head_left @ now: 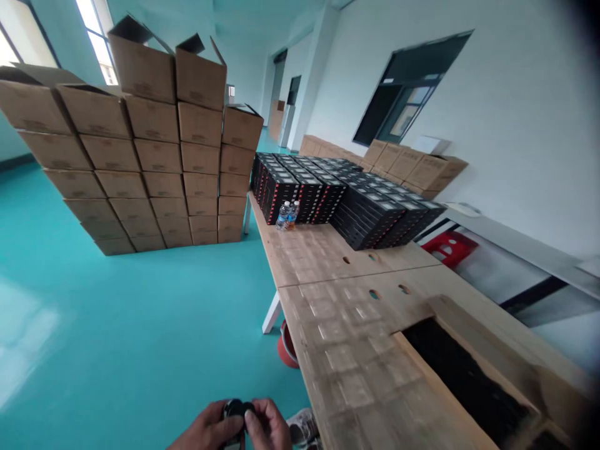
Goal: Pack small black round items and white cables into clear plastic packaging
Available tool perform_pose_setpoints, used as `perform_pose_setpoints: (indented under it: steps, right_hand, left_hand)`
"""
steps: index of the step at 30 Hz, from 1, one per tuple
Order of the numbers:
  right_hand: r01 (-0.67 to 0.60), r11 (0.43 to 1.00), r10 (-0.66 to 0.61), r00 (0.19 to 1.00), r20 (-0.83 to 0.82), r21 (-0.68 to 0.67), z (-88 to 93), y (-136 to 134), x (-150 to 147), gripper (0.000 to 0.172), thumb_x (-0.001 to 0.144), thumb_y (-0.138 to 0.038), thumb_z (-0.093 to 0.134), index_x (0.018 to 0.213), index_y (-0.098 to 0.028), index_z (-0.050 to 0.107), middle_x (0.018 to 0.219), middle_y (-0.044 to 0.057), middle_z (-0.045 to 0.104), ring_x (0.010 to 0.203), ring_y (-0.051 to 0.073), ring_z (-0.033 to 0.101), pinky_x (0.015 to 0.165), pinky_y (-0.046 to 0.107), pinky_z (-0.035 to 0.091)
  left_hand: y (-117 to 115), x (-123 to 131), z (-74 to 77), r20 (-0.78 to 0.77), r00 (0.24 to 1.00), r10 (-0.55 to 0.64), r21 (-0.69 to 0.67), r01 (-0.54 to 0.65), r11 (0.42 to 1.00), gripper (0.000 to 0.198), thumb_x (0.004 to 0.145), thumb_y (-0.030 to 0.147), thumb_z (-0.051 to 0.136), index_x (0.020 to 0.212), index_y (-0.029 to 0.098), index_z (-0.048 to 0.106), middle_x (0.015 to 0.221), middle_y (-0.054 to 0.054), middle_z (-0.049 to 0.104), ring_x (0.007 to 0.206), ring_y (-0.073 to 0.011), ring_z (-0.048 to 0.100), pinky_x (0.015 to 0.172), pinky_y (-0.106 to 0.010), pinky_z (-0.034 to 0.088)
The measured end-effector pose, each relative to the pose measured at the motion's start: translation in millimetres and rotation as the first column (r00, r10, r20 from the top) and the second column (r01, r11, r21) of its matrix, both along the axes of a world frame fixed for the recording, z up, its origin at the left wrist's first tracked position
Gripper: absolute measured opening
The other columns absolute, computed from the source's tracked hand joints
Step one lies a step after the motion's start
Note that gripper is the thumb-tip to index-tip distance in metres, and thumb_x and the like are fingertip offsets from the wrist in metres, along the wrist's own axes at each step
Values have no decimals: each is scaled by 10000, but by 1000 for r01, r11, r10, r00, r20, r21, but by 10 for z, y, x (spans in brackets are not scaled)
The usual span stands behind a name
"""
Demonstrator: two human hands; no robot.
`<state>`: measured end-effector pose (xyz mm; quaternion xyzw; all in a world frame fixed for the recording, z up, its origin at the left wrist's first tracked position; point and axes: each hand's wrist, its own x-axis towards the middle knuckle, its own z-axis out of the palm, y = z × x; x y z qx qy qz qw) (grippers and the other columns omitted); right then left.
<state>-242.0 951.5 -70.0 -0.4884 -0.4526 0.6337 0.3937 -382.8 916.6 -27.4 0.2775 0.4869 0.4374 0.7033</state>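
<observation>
Low in the head view, my two hands meet over the floor just left of the table. My left hand (213, 428) is closed around a small black rounded object (235, 408) with a shiny rim, whose exact kind I cannot make out. Pressed against the object's right side, my right hand (270, 426) pinches it between thumb and fingers. Part of the object is hidden by both thumbs. The wooden table (323, 259) stands to the right of my hands, apart from them.
Many black boxes (370, 212) are stacked on the table's far half, with two bottles (287, 215) before them. An open carton (407, 353) with dark contents lies at near right. Brown cartons (154, 153) form a wall at left. A red bucket (287, 350) sits beneath the table.
</observation>
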Motion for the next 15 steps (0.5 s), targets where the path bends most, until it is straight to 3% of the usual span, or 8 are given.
perform_pose_setpoints:
  steps: [3, 7, 11, 15]
  right_hand:
    - [-22, 999, 23, 998, 60, -23, 166, 534, -159, 437, 694, -625, 652, 697, -188, 651, 618, 9, 600, 613, 157, 519, 612, 262, 458]
    - [-16, 998, 25, 991, 129, -68, 272, 1301, -293, 418, 718, -594, 644, 733, -177, 671, 686, 24, 628, 671, 170, 539, 638, 263, 459]
    - [36, 993, -28, 997, 70, -109, 203, 2117, -469, 399, 725, -569, 652, 757, -172, 660, 663, 14, 606, 631, 156, 524, 600, 257, 449]
    - [170, 966, -189, 978, -85, -197, 114, 2976, -601, 377, 756, -578, 604, 719, -205, 566, 541, -53, 472, 516, 122, 452, 502, 240, 394]
  left_hand:
    - [515, -181, 85, -21, 999, -27, -42, 26, 999, 501, 682, 628, 685, 748, 140, 593, 612, -4, 543, 510, -95, 451, 487, -219, 352]
    - [1283, -329, 41, -41, 998, -56, -111, 51, 993, 455, 739, 601, 638, 778, 152, 579, 597, -2, 577, 434, -100, 483, 425, -217, 366]
    - [2134, -503, -53, -32, 998, -57, -85, 54, 995, 440, 754, 570, 636, 783, 132, 606, 623, -16, 601, 434, -99, 509, 413, -214, 380]
    - [2977, -716, -10, -82, 997, -11, -77, 5, 997, 459, 736, 556, 658, 867, 117, 640, 674, -28, 620, 448, -102, 520, 400, -214, 378]
